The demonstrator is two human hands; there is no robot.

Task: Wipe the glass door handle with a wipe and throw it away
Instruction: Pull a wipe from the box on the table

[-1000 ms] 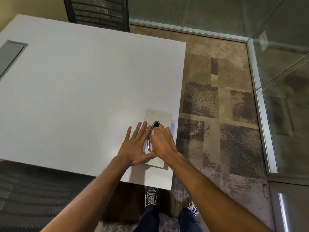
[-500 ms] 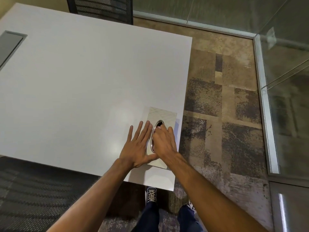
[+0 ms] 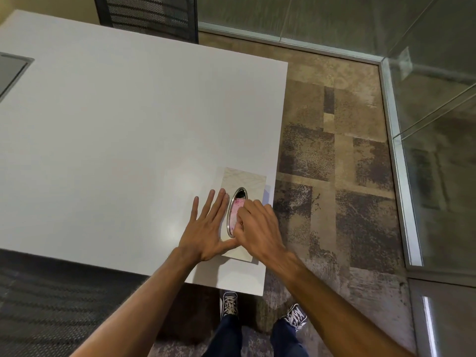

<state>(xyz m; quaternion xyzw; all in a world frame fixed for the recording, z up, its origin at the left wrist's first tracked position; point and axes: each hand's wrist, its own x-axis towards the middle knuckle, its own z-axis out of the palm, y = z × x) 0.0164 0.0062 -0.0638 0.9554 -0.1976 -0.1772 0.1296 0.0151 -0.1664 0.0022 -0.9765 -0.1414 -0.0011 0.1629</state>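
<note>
A beige wipe box [image 3: 244,180] lies flat near the white table's [image 3: 128,130] right front corner. Its top has an oval silver-rimmed opening [image 3: 240,193] with a pink-white wipe [image 3: 235,210] showing inside. My left hand [image 3: 208,228] rests flat on the table, fingers spread, against the box's left side. My right hand [image 3: 257,228] is over the opening, fingers pinching the wipe. No door handle is visible among the glass panels [image 3: 438,150] on the right.
A dark mesh chair [image 3: 152,16] stands behind the table and another dark mesh surface [image 3: 46,305] is at lower left. A grey inset panel [image 3: 10,70] sits in the table's left edge. Patterned carpet [image 3: 334,176] runs between table and glass wall. My shoes [image 3: 229,305] are below the table edge.
The view shifted slightly. My right hand's fingers have pulled back a little on the opening, so more of the pink wipe shows. The left hand stays flat beside the box.
</note>
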